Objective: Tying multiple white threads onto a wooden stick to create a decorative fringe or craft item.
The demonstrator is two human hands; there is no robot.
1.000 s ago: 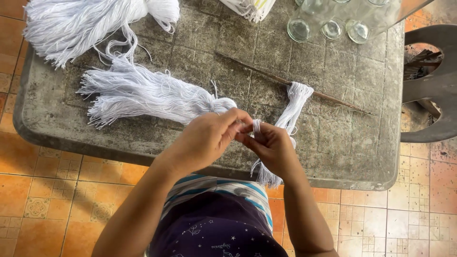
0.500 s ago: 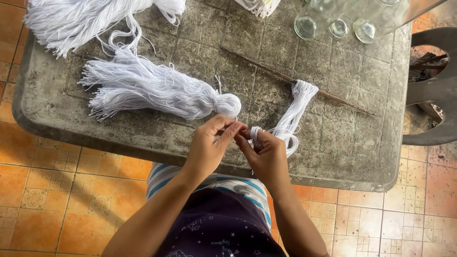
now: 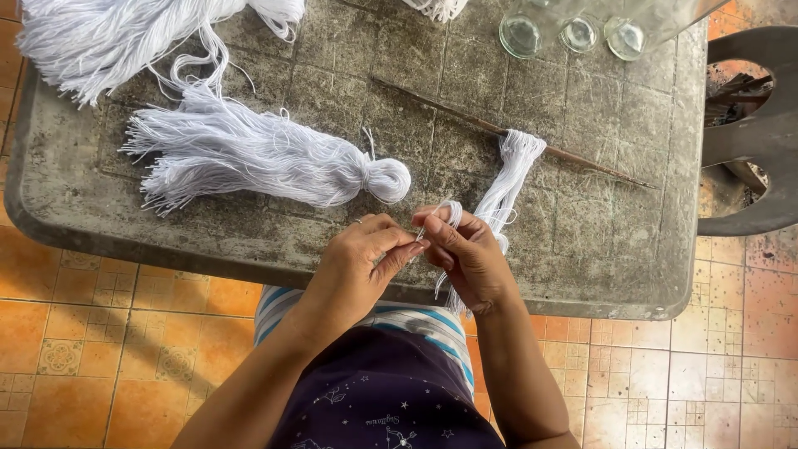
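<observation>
Here, both hands work at the near edge of a weathered grey table (image 3: 582, 249). The right hand (image 3: 470, 254) is closed around a small bundle of white yarn (image 3: 503, 195), with a loop of it showing above the fingers and loose ends hanging below the palm toward the lap. The upper part of this bundle lies on the table and is looped over a thin dark stick (image 3: 465, 116) that runs diagonally across the surface. The left hand (image 3: 357, 262) pinches a thin strand beside the right hand's fingertips; the two hands touch. Just beyond the left hand lies a finished white yarn tassel (image 3: 249, 158), its knotted head pointing toward the hands. A larger skein of white yarn (image 3: 108, 37) occupies the far left corner. Three clear glass bottles (image 3: 573, 29) stand at the far right edge. A grey plastic chair (image 3: 761, 141) stands to the right of the table.
</observation>
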